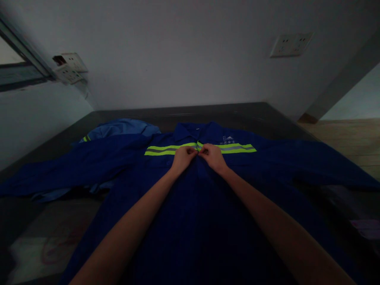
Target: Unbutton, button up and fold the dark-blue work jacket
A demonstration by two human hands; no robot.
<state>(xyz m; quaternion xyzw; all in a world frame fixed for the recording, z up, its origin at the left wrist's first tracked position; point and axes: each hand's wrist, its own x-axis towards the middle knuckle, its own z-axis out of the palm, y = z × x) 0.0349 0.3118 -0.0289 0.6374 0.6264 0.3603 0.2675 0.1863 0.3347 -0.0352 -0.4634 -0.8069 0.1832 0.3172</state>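
A dark blue work jacket (178, 190) lies front side up with its sleeves spread to both sides. Across its chest runs a yellow-green and grey reflective band (237, 149), with a white print above it on the right. My left hand (184, 156) pinches the front edge of the jacket at the centre line, level with the band. Close beside it, my right hand (211, 155) pinches the facing edge, and the fingertips of both nearly meet. What exactly sits between the fingertips, a button or just cloth, is too small and dim to tell.
The jacket lies on a dark table (237, 111) against a white wall (178, 59). A lighter blue garment (124, 126) is bunched under the left sleeve. A pale bag with red print (50, 245) lies at the lower left. Wall sockets (292, 44) are at the back right.
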